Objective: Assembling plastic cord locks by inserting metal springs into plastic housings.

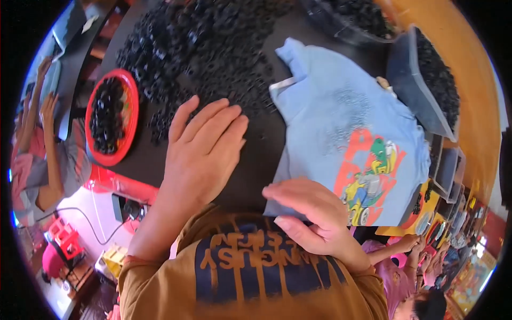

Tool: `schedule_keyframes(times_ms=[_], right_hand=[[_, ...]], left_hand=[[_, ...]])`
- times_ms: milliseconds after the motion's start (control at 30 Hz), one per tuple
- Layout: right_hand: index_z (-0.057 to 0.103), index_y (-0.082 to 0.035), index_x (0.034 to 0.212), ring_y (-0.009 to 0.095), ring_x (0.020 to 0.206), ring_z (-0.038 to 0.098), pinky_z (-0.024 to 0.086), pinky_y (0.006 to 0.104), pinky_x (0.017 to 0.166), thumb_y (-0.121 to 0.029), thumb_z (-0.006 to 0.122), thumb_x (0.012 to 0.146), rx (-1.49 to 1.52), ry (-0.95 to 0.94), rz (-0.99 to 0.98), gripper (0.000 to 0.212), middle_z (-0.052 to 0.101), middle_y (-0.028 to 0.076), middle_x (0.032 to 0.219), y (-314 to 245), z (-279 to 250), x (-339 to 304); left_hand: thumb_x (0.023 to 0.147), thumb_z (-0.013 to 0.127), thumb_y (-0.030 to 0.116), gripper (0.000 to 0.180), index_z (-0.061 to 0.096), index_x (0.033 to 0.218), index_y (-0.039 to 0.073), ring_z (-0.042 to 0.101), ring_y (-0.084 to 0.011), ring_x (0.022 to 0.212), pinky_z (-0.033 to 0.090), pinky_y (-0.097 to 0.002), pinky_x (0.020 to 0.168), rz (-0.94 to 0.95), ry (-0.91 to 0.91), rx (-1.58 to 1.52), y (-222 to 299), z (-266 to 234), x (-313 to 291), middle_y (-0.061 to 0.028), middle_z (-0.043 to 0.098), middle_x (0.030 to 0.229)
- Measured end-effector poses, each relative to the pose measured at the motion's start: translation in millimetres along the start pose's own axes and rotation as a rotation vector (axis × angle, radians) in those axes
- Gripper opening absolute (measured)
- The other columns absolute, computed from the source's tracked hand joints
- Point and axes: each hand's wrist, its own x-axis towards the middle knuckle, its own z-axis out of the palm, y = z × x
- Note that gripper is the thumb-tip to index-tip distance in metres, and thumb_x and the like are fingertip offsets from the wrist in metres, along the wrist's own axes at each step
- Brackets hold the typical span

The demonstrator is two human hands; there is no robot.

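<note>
My left hand (pixel 205 144) lies palm down over the dark table, its fingers stretched out. Its fingertips meet the near edge of a wide spread of small black pieces (pixel 208 48), some of which look ring-shaped. My right hand (pixel 312 213) hovers at the near left corner of a light blue T-shirt (pixel 314 106) with a cartoon print. Thumb and fingers are apart, and nothing shows gripped between them; whether they touch the cloth I cannot tell. A patch of tiny dark specks marks the shirt's upper part.
A red-rimmed plate (pixel 134 101) heaped with black pieces stands left of my left hand. Clear tubs of black pieces stand at the far right, including a tilted bin (pixel 421 85). A red stool or chair (pixel 120 178) is below the table's left edge. Other people sit at both sides.
</note>
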Motion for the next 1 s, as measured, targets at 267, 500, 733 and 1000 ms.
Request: schedule_keyframes(times_ms=[267,500,733,1000], right_hand=[[0.064,0.001,0.102,0.024,0.084,0.065,0.05,0.0319,0.073,0.002,0.058,0.083,0.215,-0.101,0.208,0.019,0.069,0.011,0.091,19.8,10.7,4.6],[0.064,0.002,0.101,0.025,0.083,0.066,0.05,0.0322,0.074,0.001,0.059,0.084,0.249,-0.097,0.196,0.018,0.068,0.013,0.091,22.9,11.6,3.1],[0.063,0.001,0.102,0.025,0.085,0.066,0.05,0.0332,0.074,0.0,0.06,0.083,0.242,-0.113,0.189,0.019,0.068,0.013,0.091,23.8,9.4,3.0],[0.063,0.0,0.098,0.027,0.074,0.064,0.048,0.0336,0.063,0.0,0.064,0.08,0.221,-0.051,0.113,0.019,0.066,0.011,0.087,27.8,13.7,3.1]], left_hand=[[0.069,0.07,0.007,0.021,0.066,0.089,0.007,0.06,-0.0193,0.094,0.041,-0.0393,0.093,0.012,0.098,-0.058,-16.7,1.7,-10.0,-0.0034,0.064,0.097],[0.071,0.067,0.007,0.019,0.064,0.09,0.007,0.057,-0.0238,0.086,0.04,-0.0378,0.086,-0.015,0.083,0.025,-26.0,7.0,20.4,-0.0046,0.059,0.091],[0.072,0.066,0.01,0.014,0.064,0.085,0.007,0.055,-0.0236,0.081,0.038,-0.0364,0.08,-0.026,0.059,0.063,-25.8,9.1,28.2,-0.0036,0.056,0.082],[0.066,0.062,0.012,0.01,0.061,0.076,0.011,0.053,-0.0207,0.075,0.037,-0.035,0.075,0.108,0.118,-0.057,-10.1,16.7,35.8,-0.001,0.053,0.076]])
